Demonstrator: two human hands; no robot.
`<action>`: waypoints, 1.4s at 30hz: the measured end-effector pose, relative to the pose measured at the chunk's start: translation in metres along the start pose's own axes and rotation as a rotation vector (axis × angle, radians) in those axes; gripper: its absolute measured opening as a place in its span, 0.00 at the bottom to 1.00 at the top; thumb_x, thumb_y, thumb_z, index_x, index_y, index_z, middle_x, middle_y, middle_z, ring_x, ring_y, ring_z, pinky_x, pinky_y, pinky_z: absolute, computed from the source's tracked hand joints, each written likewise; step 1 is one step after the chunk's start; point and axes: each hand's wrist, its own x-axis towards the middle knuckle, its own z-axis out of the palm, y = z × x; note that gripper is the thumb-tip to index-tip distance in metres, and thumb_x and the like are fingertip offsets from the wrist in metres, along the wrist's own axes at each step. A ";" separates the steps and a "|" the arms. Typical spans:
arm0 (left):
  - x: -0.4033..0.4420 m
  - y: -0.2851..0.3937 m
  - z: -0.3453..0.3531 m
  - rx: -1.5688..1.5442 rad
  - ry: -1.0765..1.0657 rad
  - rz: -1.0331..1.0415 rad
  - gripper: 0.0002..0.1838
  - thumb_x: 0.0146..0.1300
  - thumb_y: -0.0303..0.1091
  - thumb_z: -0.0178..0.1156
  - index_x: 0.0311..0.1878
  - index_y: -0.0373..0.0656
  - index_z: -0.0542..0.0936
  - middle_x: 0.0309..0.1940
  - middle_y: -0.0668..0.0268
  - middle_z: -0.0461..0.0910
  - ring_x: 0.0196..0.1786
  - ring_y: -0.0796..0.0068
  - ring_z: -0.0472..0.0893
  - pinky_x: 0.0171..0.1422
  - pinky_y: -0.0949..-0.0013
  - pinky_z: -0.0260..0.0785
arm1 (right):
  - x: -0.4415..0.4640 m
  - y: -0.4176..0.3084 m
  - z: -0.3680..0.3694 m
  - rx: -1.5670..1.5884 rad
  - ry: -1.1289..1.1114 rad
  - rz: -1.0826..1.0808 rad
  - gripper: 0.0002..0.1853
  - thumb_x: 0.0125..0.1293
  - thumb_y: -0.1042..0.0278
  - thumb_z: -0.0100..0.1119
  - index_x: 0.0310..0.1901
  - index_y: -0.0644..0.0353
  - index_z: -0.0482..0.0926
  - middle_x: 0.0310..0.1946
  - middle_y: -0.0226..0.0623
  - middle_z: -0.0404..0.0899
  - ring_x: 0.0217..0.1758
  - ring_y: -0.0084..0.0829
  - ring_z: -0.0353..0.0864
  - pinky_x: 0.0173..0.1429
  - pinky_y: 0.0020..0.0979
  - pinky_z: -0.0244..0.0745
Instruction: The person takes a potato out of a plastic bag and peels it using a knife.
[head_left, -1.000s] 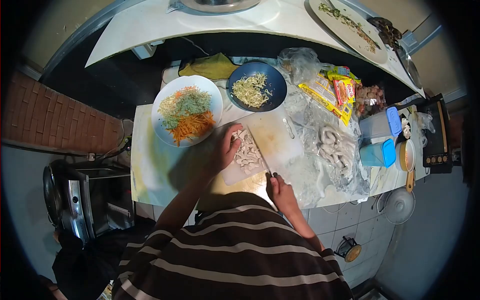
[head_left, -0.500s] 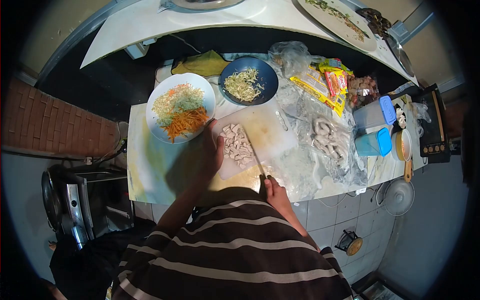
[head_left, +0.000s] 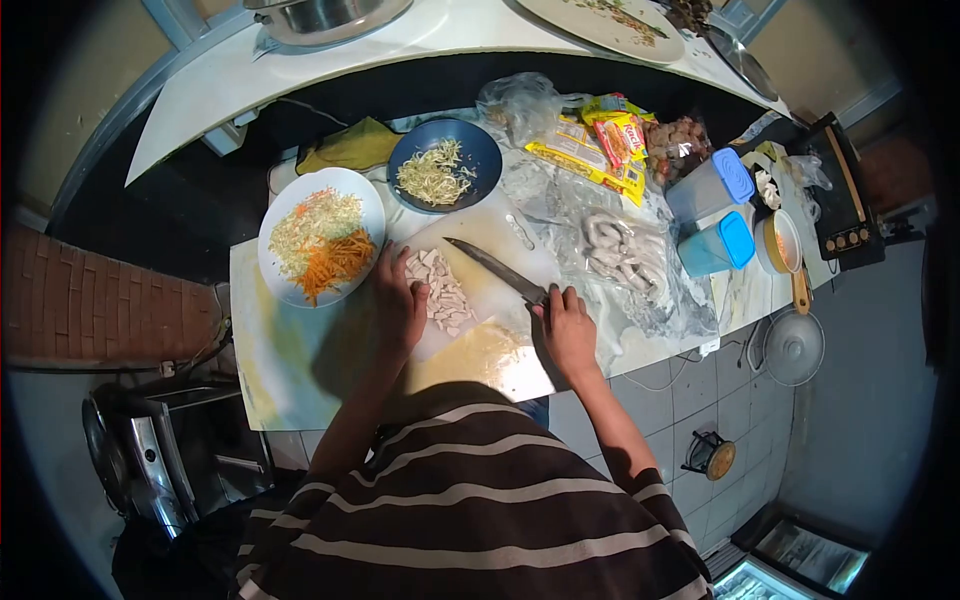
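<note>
In the head view, my right hand [head_left: 568,332] grips the handle of a kitchen knife [head_left: 492,268]. Its dark blade lies nearly flat over the white chopping board [head_left: 505,245], tip to the far left. A heap of pale chopped pieces [head_left: 440,290], of a kind I cannot make out, rests on the board's left part. My left hand [head_left: 402,305] is at the left side of that heap, fingers apart and thumb against the pieces. Just beyond it stands a white plate [head_left: 276,282] with shredded orange and pale vegetables.
Behind the board sits a dark pan [head_left: 485,190] of bean sprouts. To the right lie a plastic bag of pale pieces [head_left: 625,255], yellow packets [head_left: 575,155] and blue-lidded containers [head_left: 715,245]. A raised white shelf [head_left: 440,30] runs along the back; a stool [head_left: 710,455] stands on the floor.
My right hand has moved forward and right with the knife, swinging the blade off the heap. My left hand stays beside the pieces. The camera view has shifted.
</note>
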 end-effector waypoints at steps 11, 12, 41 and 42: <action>0.004 -0.002 0.000 -0.043 -0.025 -0.032 0.33 0.71 0.48 0.53 0.71 0.34 0.65 0.73 0.42 0.59 0.74 0.38 0.60 0.79 0.45 0.51 | 0.018 -0.015 0.000 -0.049 -0.040 -0.068 0.19 0.65 0.54 0.65 0.49 0.61 0.78 0.44 0.42 0.76 0.48 0.44 0.77 0.51 0.44 0.71; 0.004 -0.002 0.000 -0.041 -0.032 -0.040 0.33 0.72 0.49 0.53 0.71 0.34 0.65 0.73 0.42 0.59 0.74 0.38 0.60 0.79 0.45 0.50 | 0.016 -0.013 -0.009 -0.039 -0.056 -0.075 0.20 0.66 0.53 0.65 0.50 0.61 0.78 0.45 0.42 0.76 0.49 0.45 0.77 0.51 0.44 0.72; 0.003 -0.007 0.002 -0.037 -0.093 0.030 0.32 0.66 0.38 0.57 0.70 0.32 0.65 0.71 0.42 0.61 0.73 0.38 0.61 0.78 0.44 0.52 | 0.045 0.086 -0.030 -0.291 0.196 -0.016 0.11 0.62 0.69 0.60 0.46 0.57 0.79 0.49 0.43 0.74 0.52 0.46 0.74 0.57 0.48 0.69; 0.003 -0.006 0.002 -0.047 -0.090 0.031 0.31 0.66 0.37 0.57 0.70 0.31 0.66 0.71 0.42 0.61 0.73 0.37 0.62 0.78 0.44 0.52 | 0.044 0.085 -0.035 -0.292 0.196 -0.015 0.11 0.62 0.69 0.60 0.46 0.57 0.79 0.49 0.43 0.74 0.52 0.46 0.74 0.57 0.48 0.69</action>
